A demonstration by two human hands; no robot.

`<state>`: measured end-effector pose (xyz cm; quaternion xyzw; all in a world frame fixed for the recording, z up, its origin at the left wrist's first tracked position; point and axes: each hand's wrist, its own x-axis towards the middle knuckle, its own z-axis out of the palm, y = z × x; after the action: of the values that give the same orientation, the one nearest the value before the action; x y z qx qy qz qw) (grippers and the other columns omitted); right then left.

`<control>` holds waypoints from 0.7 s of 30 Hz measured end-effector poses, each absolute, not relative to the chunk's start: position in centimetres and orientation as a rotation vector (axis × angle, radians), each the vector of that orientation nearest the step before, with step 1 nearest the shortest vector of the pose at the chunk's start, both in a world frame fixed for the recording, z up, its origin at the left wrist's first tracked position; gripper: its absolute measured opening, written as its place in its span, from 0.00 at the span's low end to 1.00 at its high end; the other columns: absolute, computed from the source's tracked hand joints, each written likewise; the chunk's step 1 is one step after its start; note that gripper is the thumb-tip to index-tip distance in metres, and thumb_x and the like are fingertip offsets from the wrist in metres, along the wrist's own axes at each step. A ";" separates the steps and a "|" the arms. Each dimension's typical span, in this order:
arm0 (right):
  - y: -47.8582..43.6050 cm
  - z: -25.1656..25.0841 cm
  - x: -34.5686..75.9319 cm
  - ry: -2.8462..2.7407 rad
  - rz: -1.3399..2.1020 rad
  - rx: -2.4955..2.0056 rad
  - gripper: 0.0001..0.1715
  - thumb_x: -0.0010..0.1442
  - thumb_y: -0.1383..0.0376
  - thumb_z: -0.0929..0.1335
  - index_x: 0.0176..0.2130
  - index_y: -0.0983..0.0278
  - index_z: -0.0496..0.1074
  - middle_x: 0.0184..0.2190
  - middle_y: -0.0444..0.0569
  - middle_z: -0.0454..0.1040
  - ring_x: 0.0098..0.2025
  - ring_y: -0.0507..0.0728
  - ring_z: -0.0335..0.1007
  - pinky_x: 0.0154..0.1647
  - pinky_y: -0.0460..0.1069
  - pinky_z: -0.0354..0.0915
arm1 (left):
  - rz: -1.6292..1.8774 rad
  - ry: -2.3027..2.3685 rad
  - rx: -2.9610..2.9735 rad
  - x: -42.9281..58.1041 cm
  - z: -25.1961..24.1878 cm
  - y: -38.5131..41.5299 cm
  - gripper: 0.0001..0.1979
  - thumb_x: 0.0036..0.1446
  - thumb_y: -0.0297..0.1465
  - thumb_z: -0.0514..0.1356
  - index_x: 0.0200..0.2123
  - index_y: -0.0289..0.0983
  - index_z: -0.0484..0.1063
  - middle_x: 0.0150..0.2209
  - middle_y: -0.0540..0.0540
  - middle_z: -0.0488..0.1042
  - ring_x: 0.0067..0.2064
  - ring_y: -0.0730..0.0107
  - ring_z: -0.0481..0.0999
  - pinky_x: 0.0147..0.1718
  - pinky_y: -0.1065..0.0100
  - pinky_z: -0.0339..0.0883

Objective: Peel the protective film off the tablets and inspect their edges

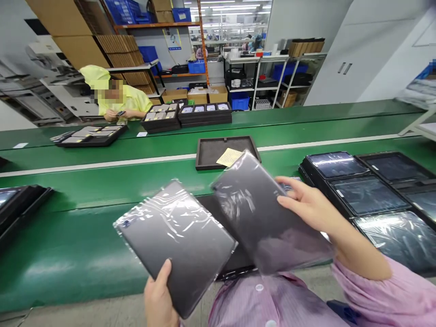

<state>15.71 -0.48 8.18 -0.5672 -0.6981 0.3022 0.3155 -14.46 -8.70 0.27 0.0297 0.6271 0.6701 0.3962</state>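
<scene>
My left hand [160, 297] grips the near corner of a grey tablet [177, 240] wrapped in clear plastic film, back side up, held above the table's near edge. My right hand [309, 204] holds a second film-wrapped grey tablet [265, 213] by its right edge, tilted, partly overlapping the first one's far corner. Both hands are closed on their tablets. Under them lies a dark tray [235, 263], mostly hidden.
A green conveyor table [85, 227] runs left to right. An empty black tray [211, 156] with a yellow slip sits ahead. Trays of wrapped tablets [368, 195] stand at right, another stack [20, 204] at left. A person in yellow [119, 102] works opposite, beside more trays [204, 113].
</scene>
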 end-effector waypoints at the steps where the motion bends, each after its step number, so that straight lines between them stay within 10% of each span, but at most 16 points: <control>1: -0.4 9.1 15.3 -1.910 0.614 -1.613 0.31 0.59 0.59 0.61 0.60 0.67 0.61 0.19 0.44 0.71 0.22 0.58 0.69 0.26 0.50 0.64 | 1.749 1.608 0.063 -15.0 0.6 -8.8 0.17 0.35 0.32 0.69 0.34 0.39 0.73 0.26 0.53 0.78 0.28 0.64 0.77 0.36 0.62 0.74; 6: 0.3 9.3 8.5 -2.357 0.260 -1.967 0.35 0.59 0.64 0.66 0.61 0.77 0.57 0.29 0.63 0.76 0.31 0.66 0.75 0.33 0.59 0.68 | 1.873 1.589 0.015 -15.6 1.4 -9.2 0.16 0.36 0.31 0.67 0.33 0.39 0.71 0.25 0.56 0.76 0.27 0.69 0.76 0.35 0.65 0.74; 12: 0.1 5.2 3.9 -2.465 0.648 -1.611 0.19 0.63 0.59 0.67 0.51 0.67 0.67 0.47 0.54 0.70 0.44 0.58 0.71 0.42 0.56 0.70 | 1.923 1.419 -0.106 -15.4 1.1 -9.5 0.14 0.26 0.29 0.64 0.24 0.38 0.70 0.22 0.56 0.76 0.23 0.74 0.73 0.24 0.74 0.69; 21: 2.1 5.9 8.0 -2.271 0.880 -1.043 0.21 0.62 0.55 0.61 0.22 0.63 0.58 0.19 0.39 0.60 0.21 0.49 0.58 0.21 0.44 0.54 | 1.691 1.264 0.184 -12.2 0.5 -9.7 0.21 0.26 0.33 0.71 0.29 0.35 0.73 0.24 0.49 0.77 0.31 0.57 0.78 0.34 0.61 0.72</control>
<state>8.03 2.07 5.89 -0.3818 -0.8314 0.3222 0.2434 -12.16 -9.74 0.54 0.0759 0.5201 0.6960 0.4893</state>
